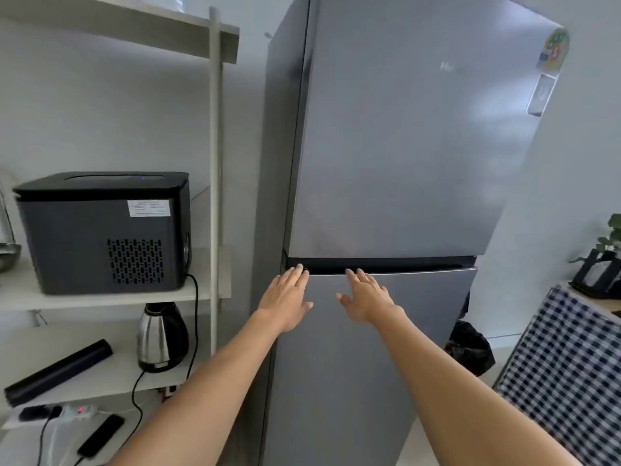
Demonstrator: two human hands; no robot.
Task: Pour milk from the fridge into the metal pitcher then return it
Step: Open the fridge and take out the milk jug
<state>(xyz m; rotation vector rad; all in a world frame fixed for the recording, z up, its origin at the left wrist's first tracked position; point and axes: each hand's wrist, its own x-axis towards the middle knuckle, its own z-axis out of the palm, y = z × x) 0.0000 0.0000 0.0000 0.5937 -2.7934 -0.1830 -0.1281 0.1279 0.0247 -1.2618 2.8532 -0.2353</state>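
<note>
On the left, a pale shelf unit (215,163) is seen, its middle board occupied by a black boxy appliance (104,233), the board below by a steel kettle (161,336) and a dark roll (58,371), and the nearest board by what may be a power strip (50,415).
</note>
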